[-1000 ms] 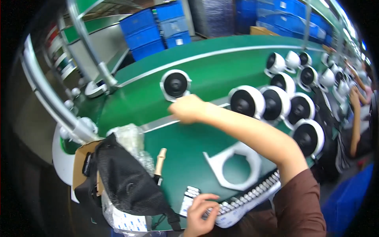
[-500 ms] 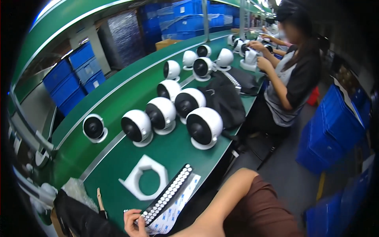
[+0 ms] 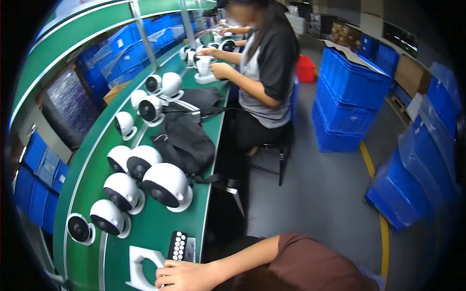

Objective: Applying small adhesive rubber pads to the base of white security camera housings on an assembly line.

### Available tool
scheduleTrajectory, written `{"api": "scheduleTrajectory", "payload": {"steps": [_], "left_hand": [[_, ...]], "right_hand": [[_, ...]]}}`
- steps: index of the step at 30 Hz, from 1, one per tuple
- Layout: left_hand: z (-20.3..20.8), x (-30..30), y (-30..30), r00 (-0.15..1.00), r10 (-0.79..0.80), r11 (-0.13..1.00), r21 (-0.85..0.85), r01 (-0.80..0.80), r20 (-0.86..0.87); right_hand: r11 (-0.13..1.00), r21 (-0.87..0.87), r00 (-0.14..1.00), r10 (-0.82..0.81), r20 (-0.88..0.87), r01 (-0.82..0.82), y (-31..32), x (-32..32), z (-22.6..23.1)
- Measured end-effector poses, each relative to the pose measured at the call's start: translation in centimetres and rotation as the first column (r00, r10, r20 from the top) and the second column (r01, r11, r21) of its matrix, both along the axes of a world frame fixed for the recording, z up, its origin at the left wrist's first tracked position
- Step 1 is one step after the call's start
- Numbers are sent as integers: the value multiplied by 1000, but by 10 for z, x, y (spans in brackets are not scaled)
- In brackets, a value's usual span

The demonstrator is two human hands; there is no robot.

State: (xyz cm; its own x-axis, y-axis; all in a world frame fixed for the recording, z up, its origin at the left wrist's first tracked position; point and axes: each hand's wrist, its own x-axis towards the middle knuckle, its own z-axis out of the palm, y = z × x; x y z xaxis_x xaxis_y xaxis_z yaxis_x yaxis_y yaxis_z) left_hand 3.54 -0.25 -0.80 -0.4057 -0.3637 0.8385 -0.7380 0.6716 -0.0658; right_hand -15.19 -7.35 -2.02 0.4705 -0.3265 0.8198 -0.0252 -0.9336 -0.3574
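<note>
My right hand (image 3: 187,276) reaches in from the lower right, palm down, with its fingers bent and the thumb hidden. It lies across the near end of a black strip with rows of white round pads (image 3: 178,246) and overlaps the right side of a white foam ring (image 3: 138,257). What the fingers hold is hidden. Under the strip shows a pale backing sheet (image 3: 191,250). Beyond stand several white ball-shaped devices with black fronts on round bases, the nearest large one (image 3: 170,182) close to the bench edge. My left hand is out of view.
On the green bench (image 3: 196,218) lies a black bag (image 3: 187,143). Another person (image 3: 264,72) sits farther along, handling a white device (image 3: 205,70). Blue crates (image 3: 352,92) are stacked on the floor to the right, with a red bin (image 3: 305,69) behind.
The view has swung right, so the bench things sit farther left. Earlier, fingers were at the strip's near end; now my right hand lies over that end and beside the foam ring.
</note>
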Motion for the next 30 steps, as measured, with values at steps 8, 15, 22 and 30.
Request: {"api": "scheduleTrajectory", "payload": {"steps": [8,15,22,30], "left_hand": [[-1,4,0,999,-47,996,80,47,1],[4,-15,20,904,364,876,411,-252,-223],[-14,8,18,898,380,804,558,-203,-221],[3,-7,13,943,323,777,590,-218,-76]], "right_hand": [[985,147,955,-40,-295,86,15,-4,24],[946,295,982,168,-91,-135,12,-12,51],[407,68,367,723,585,-911,18,-44,108],[385,357,465,869,170,-851,32,-68,106]]}}
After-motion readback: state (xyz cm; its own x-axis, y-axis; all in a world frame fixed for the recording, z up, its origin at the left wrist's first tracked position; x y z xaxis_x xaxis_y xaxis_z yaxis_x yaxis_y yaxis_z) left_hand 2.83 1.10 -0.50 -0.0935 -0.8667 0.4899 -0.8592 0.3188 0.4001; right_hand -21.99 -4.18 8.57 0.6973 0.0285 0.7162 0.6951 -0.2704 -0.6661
